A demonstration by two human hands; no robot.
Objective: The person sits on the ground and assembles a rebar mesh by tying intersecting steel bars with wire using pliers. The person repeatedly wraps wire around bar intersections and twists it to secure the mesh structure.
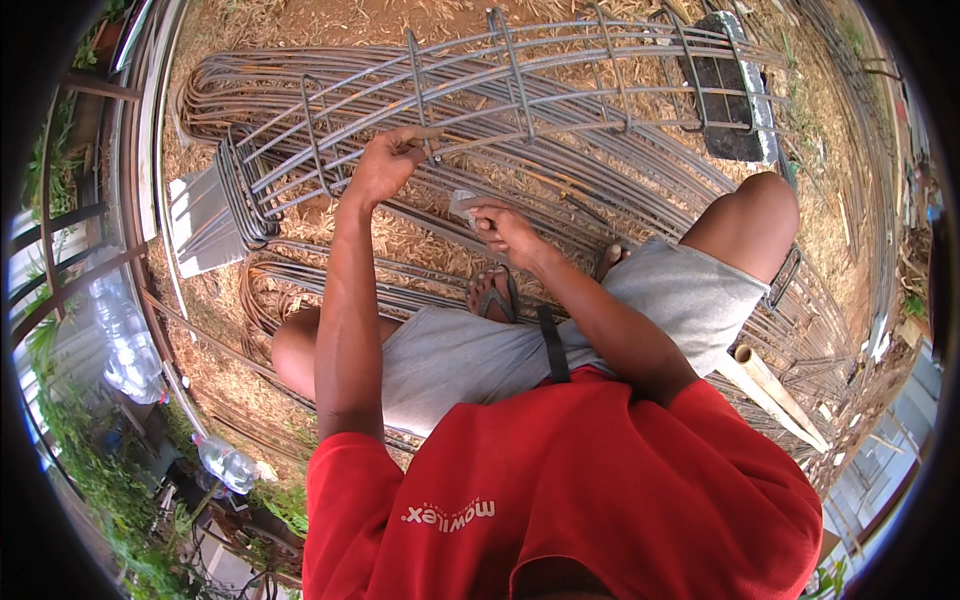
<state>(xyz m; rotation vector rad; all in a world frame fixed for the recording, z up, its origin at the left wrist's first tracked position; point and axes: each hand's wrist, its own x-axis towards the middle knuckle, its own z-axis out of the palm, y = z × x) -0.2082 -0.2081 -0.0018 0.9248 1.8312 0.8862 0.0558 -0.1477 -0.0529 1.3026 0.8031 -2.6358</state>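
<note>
A long cage of steel rebar (470, 75) lies across in front of me, its long bars running through square stirrups. My left hand (388, 166) is closed at the near side of the cage, thumb and fingers pinching the lower corner of a rebar stirrup (415, 75) beside a long bar. Nearer to me and to the right, my right hand (508, 232) is closed around a small pale grey object (463, 203). Its grip is hidden by the fingers, so its kind cannot be made out. Several more stirrups (243, 190) sit bunched at the cage's left end.
Bundles of bent rebar (240, 85) lie under and beyond the cage. A dark block (728, 95) supports its right end; a grey sheet (205, 215) lies at the left. Clear plastic bottles (128, 340) are at far left, bamboo pieces (775, 395) by my right knee.
</note>
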